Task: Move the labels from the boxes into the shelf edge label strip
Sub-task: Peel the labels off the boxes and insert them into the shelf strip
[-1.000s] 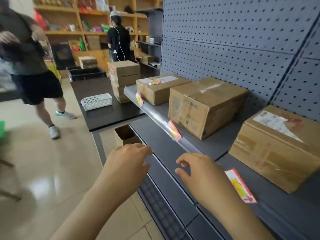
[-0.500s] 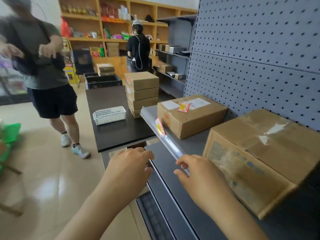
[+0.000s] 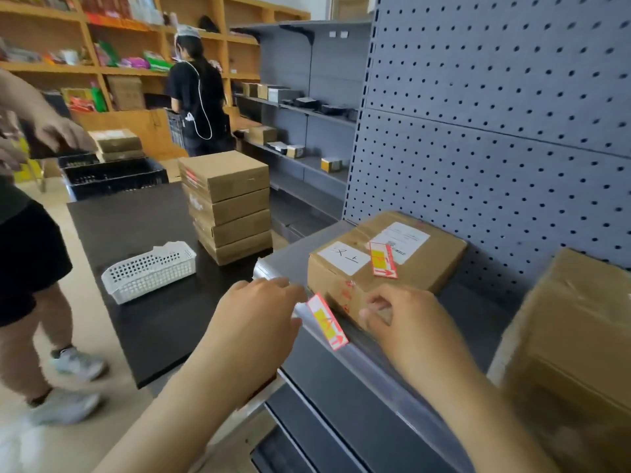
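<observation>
2 hands (image 3: 254,322) (image 3: 406,324) at strip (image 3: 368,361) | R fingertips hidden | near box (image 3: 580,353) blurred, cropped

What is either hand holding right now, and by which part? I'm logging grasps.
Nothing is held, as far as the view shows. The left hand lies at the label strip beside the label; the right hand hovers with loosely curled fingers.

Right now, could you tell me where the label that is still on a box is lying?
In the head view, the label lies flat on top of the cardboard box on the grey shelf, right of centre, beside its white stickers, beyond the right hand.
</observation>
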`<action>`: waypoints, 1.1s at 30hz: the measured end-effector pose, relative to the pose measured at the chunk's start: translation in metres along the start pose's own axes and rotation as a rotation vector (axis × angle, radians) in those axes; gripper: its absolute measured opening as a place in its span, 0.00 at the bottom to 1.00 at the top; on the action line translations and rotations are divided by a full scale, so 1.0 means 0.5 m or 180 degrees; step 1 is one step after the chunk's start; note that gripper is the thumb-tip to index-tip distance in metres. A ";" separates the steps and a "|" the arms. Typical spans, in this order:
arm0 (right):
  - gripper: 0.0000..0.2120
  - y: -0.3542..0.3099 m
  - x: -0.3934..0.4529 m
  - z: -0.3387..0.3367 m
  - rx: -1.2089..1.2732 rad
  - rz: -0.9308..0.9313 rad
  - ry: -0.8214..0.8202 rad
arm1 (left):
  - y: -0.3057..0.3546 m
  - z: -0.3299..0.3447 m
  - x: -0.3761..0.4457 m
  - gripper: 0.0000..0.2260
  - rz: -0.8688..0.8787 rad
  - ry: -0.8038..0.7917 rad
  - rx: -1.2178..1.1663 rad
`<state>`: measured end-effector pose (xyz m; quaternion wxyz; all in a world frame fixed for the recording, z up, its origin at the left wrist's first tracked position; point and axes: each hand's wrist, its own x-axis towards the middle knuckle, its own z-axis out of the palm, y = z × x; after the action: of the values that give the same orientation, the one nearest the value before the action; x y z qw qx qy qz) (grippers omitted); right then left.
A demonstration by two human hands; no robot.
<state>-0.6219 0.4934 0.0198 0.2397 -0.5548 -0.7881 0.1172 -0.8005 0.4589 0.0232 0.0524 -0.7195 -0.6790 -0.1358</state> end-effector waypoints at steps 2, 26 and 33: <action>0.04 -0.003 0.033 0.009 0.0015 0.0173 -0.0005 | -0.016 0.006 0.042 0.14 0.0113 -0.0012 -0.0092; 0.07 0.027 0.281 0.057 -0.0404 0.1786 0.0354 | -0.086 0.081 0.388 0.14 0.1228 -0.0061 -0.0649; 0.07 -0.024 0.235 0.053 -0.0321 0.1960 0.0958 | -0.101 0.076 0.387 0.13 0.1847 -0.0149 -0.0722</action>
<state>-0.6769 0.6003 0.0317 0.2789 -0.7888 -0.5443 0.0617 -0.8379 0.6587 0.0332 -0.0073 -0.8875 -0.4268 -0.1736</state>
